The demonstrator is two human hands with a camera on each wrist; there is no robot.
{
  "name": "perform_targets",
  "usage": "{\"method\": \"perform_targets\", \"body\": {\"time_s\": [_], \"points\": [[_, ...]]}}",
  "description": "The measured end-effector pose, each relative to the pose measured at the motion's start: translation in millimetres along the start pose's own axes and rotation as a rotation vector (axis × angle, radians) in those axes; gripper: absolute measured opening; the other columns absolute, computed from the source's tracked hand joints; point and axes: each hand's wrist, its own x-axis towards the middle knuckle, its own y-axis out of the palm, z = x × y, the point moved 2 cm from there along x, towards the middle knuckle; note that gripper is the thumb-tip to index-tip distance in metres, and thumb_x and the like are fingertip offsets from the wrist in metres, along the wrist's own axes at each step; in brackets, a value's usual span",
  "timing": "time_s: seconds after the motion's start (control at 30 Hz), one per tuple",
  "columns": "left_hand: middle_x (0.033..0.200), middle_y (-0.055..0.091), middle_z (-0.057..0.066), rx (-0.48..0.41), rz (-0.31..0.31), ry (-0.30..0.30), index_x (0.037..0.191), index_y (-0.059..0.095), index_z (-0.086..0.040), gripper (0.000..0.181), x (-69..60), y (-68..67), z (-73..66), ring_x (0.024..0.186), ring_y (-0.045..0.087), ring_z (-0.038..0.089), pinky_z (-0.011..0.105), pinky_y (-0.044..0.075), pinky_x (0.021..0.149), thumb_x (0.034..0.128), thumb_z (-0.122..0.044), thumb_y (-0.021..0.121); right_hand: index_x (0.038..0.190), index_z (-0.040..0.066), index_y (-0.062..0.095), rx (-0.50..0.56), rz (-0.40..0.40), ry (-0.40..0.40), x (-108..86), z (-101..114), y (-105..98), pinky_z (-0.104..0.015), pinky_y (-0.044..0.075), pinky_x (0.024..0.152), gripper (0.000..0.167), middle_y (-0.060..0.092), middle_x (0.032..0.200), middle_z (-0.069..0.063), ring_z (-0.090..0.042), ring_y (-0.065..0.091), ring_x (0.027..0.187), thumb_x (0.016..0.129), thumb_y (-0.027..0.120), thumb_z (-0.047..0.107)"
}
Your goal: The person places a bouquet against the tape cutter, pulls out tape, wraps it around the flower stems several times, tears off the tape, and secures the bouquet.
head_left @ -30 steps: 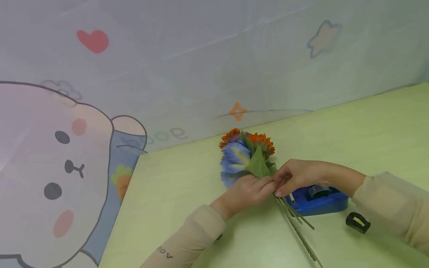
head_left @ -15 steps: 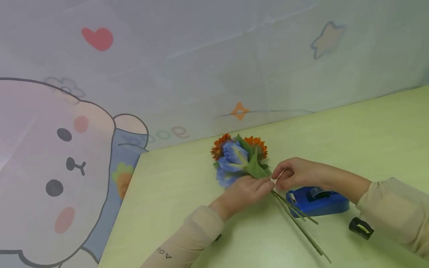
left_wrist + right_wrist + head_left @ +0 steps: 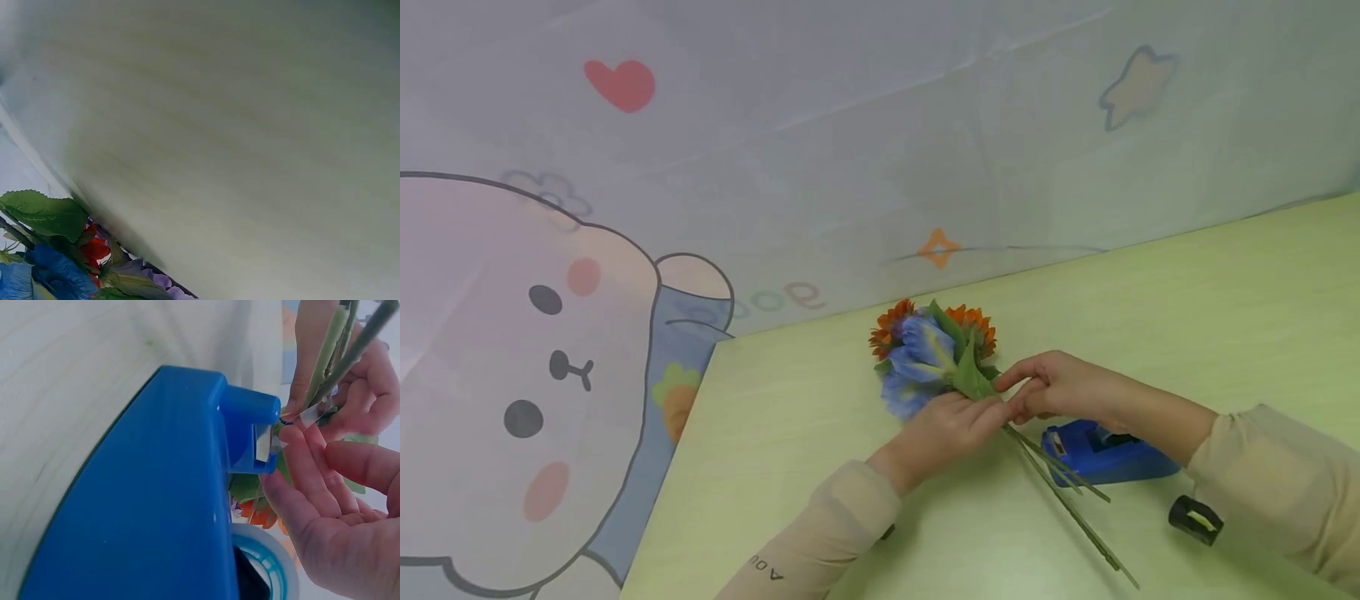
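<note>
In the head view my left hand (image 3: 951,433) grips a bouquet of artificial flowers (image 3: 925,358) at its stems (image 3: 1067,504), just below the leaves. The flowers are blue, orange and purple; the stems slant down to the right. My right hand (image 3: 1056,387) meets the left fingertips at the stems. Clear tape (image 3: 312,415) lies against the stems in the right wrist view, with right fingertips touching it and the fingers spread. Beside the hands stands a blue tape dispenser (image 3: 1108,454) with a tape roll (image 3: 265,559). Only part of the blooms (image 3: 56,272) shows in the left wrist view.
The pale green table (image 3: 797,392) runs back to a hanging cloth (image 3: 850,167) printed with a bear and shapes. A small black piece (image 3: 1197,518) is by the right sleeve. The dispenser stands under the right forearm.
The bouquet has shifted slightly left and its stems have swung right. My right hand drew back a little from the stems, then came in again to touch near the leaves.
</note>
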Motion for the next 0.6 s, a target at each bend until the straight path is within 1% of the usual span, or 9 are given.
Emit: {"method": "perform_targets", "body": {"time_s": [0.07,0.17,0.33,0.43,0.53,0.6], "points": [[0.102,0.064,-0.007,0.002,0.013,-0.01,0.118,0.053,-0.006,0.023,-0.3,0.0,0.2,0.07,0.057,0.0,0.012,0.04,0.06,0.0963,-0.007,0.047,0.129,-0.014,0.04,0.008,0.004,-0.005,-1.0,-0.2,0.8,-0.049,0.042,0.093,0.043,0.068,0.099,-0.013,-0.028,0.063,0.095,0.087,0.045,-0.004],[0.102,0.065,-0.006,-0.007,0.008,-0.028,0.116,0.055,-0.006,0.021,-0.2,0.2,-0.5,0.07,0.058,0.0,0.012,0.04,0.059,0.0963,-0.008,0.048,0.13,-0.013,0.04,0.022,0.011,-0.008,-3.2,-1.0,1.1,-0.051,0.04,0.095,0.044,0.068,0.1,-0.012,-0.028,0.062,0.097,0.088,0.044,-0.002],[0.099,0.063,-0.004,-0.002,-0.021,-0.058,0.108,0.058,-0.006,0.016,2.5,-0.1,-0.6,0.065,0.055,0.002,0.014,0.041,0.056,0.0981,-0.011,0.047,0.132,-0.011,0.038,0.043,0.027,-0.018,-7.7,-2.3,-1.0,-0.053,0.036,0.098,0.044,0.065,0.108,-0.014,-0.026,0.061,0.1,0.091,0.044,0.002],[0.096,0.062,-0.003,0.0,-0.026,-0.073,0.103,0.061,-0.007,0.013,5.3,0.7,0.7,0.064,0.055,0.002,0.015,0.043,0.057,0.0966,-0.012,0.05,0.134,-0.011,0.036,0.056,0.044,-0.018,-10.2,-2.8,-1.8,-0.052,0.036,0.098,0.046,0.062,0.115,-0.018,-0.027,0.059,0.103,0.091,0.044,0.003],[0.094,0.062,-0.004,0.009,-0.029,-0.068,0.097,0.062,-0.01,0.007,6.8,1.1,1.9,0.062,0.054,0.002,0.015,0.043,0.059,0.0931,-0.013,0.057,0.136,-0.011,0.033,0.061,0.06,-0.016,-12.7,-2.1,-0.5,-0.05,0.038,0.097,0.047,0.057,0.121,-0.022,-0.031,0.056,0.11,0.093,0.044,0.005],[0.093,0.061,-0.004,0.012,-0.032,-0.055,0.094,0.062,-0.011,0.004,6.4,0.8,2.0,0.06,0.054,0.002,0.015,0.043,0.059,0.0911,-0.012,0.06,0.135,-0.01,0.035,0.022,0.049,-0.035,-15.8,-1.5,1.7,-0.048,0.04,0.095,0.046,0.057,0.121,-0.022,-0.034,0.054,0.113,0.095,0.046,0.007]]}}
